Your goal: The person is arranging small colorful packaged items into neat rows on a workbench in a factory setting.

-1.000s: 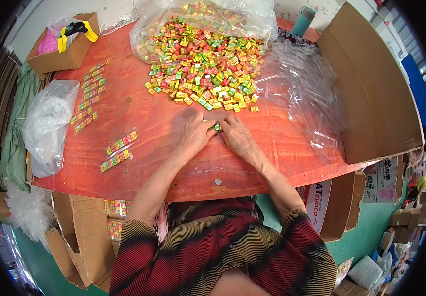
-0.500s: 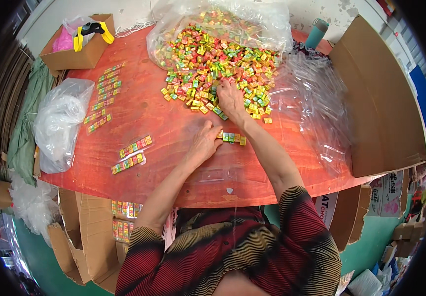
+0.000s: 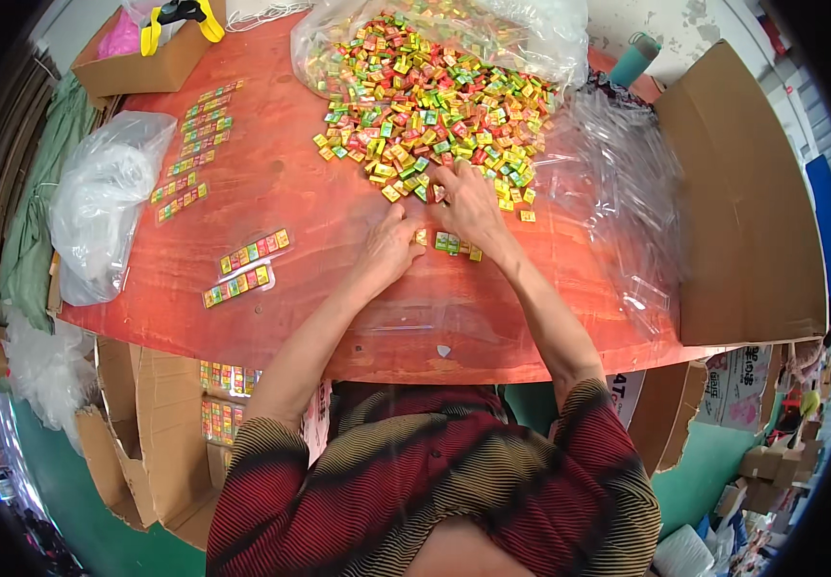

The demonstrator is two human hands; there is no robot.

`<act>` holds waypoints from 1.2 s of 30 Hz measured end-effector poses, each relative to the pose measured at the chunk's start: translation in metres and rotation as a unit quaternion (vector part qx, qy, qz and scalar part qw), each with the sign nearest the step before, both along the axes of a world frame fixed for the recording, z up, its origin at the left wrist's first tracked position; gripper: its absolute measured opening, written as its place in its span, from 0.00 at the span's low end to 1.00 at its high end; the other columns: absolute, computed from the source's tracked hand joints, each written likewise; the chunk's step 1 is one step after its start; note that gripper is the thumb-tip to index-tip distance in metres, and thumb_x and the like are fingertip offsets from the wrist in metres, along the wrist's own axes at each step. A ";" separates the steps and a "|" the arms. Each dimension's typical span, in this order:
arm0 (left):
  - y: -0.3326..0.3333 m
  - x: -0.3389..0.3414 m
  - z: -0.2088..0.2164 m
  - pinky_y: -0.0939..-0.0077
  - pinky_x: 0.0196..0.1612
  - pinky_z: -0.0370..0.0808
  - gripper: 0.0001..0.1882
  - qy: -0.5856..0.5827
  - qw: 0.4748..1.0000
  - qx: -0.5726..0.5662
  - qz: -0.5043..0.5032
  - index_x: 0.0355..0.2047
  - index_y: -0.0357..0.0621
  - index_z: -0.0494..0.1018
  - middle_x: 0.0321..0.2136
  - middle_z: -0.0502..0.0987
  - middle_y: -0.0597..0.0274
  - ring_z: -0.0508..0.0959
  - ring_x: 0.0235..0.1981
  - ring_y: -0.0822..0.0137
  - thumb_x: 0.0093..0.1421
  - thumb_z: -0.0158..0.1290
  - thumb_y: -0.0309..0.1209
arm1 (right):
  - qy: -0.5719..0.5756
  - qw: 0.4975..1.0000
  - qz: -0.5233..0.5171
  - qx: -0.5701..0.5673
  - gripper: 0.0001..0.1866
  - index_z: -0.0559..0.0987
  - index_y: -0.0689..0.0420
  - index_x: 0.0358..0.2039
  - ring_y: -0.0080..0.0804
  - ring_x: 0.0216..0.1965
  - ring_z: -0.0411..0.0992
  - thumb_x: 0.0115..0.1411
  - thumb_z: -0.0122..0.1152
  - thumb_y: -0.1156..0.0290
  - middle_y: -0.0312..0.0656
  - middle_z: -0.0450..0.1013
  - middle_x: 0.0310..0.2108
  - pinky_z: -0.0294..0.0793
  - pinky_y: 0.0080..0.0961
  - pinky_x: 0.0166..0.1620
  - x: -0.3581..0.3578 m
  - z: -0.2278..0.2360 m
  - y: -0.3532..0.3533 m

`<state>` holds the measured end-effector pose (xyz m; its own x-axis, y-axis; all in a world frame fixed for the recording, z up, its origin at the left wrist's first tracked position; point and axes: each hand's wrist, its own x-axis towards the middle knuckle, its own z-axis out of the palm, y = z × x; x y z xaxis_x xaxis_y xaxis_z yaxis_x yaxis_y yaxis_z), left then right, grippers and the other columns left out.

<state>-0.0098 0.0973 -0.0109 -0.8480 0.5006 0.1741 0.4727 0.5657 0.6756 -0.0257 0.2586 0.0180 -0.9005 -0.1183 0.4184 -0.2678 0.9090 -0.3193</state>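
A big heap of small red, yellow and green boxes spills out of a clear plastic bag. At its near edge my right hand is closed, its fingertips pinching a small red box. My left hand lies a little nearer and to the left, with thumb and fingers curled about a small yellow box. Just right of that box, a short row of green and yellow boxes sits on the red table, under my right wrist. My fingers partly hide both held boxes.
Filled clear strips lie to the left, with more rows of boxes behind. Clear plastic trays pile up at right beside a cardboard panel. A plastic bag sits at the left edge; an open carton stands below.
My right hand has drawn back from the heap toward my left hand, bringing a red box. A gap has opened between the yellow box at my left fingers and the short row.
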 end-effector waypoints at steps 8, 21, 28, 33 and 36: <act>-0.013 -0.006 0.011 0.61 0.37 0.67 0.18 -0.053 0.998 -0.025 -0.013 0.37 0.38 0.70 0.29 0.67 0.50 0.70 0.35 0.51 0.43 0.57 0.22 | -0.149 0.984 0.081 -0.044 0.20 0.73 0.46 0.37 0.40 0.41 0.63 0.41 0.67 0.65 0.41 0.65 0.36 0.61 0.38 0.43 0.039 -0.008 -0.012; -0.033 -0.004 0.006 0.62 0.49 0.66 0.21 0.005 0.999 -0.045 -0.003 0.40 0.38 0.70 0.34 0.72 0.49 0.71 0.42 0.49 0.44 0.59 0.28 | -0.171 0.983 0.039 -0.057 0.19 0.71 0.56 0.34 0.41 0.41 0.64 0.40 0.66 0.70 0.43 0.67 0.35 0.61 0.39 0.43 0.045 -0.001 -0.004; -0.008 0.001 0.010 0.60 0.37 0.68 0.21 -0.026 1.000 0.003 -0.006 0.41 0.40 0.69 0.33 0.66 0.52 0.70 0.36 0.51 0.45 0.58 0.26 | -0.195 0.966 0.037 0.166 0.15 0.70 0.59 0.33 0.43 0.42 0.66 0.42 0.59 0.74 0.46 0.68 0.36 0.63 0.40 0.44 0.035 0.014 -0.021; -0.008 0.001 0.014 0.57 0.38 0.68 0.19 -0.042 0.998 -0.046 0.010 0.39 0.43 0.70 0.33 0.66 0.51 0.70 0.37 0.48 0.44 0.58 0.26 | -0.224 0.943 0.056 0.239 0.11 0.75 0.57 0.34 0.41 0.41 0.68 0.48 0.55 0.70 0.43 0.72 0.34 0.64 0.38 0.43 0.024 0.008 -0.034; -0.014 0.002 0.013 0.57 0.38 0.68 0.20 -0.063 0.996 -0.057 -0.001 0.40 0.43 0.70 0.34 0.65 0.51 0.70 0.38 0.48 0.45 0.58 0.27 | -0.195 0.950 0.073 0.232 0.09 0.76 0.57 0.32 0.41 0.41 0.69 0.50 0.53 0.71 0.43 0.73 0.32 0.65 0.39 0.43 0.022 0.005 -0.031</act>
